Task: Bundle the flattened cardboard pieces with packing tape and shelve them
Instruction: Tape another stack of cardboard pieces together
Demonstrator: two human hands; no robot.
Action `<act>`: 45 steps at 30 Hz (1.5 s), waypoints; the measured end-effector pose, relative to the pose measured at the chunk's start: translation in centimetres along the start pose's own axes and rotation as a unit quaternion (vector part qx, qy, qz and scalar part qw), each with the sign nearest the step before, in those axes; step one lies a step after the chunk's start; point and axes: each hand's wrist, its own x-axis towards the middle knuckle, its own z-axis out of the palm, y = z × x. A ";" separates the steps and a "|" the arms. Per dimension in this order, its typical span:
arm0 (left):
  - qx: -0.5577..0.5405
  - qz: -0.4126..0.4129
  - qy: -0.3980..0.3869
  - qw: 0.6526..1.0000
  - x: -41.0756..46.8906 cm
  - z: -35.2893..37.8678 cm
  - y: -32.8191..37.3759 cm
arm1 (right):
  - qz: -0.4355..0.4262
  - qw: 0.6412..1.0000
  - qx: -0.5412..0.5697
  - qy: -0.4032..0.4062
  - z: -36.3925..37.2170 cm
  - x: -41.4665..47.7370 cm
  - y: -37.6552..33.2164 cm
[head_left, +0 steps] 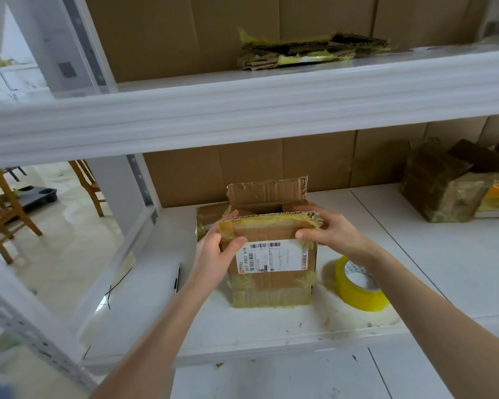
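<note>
Both hands hold the cardboard box [271, 272] standing on the lower shelf [415, 254].
My left hand [216, 254] grips the box's top left corner, thumb on the front by the shipping label [274, 256]. My right hand [326, 228] pinches the top right edge. A yellow tape roll [357, 286] lies just right of it, and a taped cardboard bundle [308, 51] rests on the upper shelf [242, 110].

White metal shelving [242, 110] stands beside wooden chairs [9, 214] on a glossy pale floor [61, 240].
</note>
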 end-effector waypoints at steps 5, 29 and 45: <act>0.027 0.011 -0.045 0.999 0.5 -1.4 0.9 | 0.022 0.998 -0.050 -0.012 -1.1 -0.2 -0.3; 0.178 -0.023 -0.113 0.977 4.0 0.0 2.8 | 0.055 0.995 0.040 0.072 0.7 0.4 -0.4; 0.254 0.084 -0.137 0.954 1.9 0.5 4.0 | 0.045 0.993 -0.006 0.107 0.1 1.0 -0.6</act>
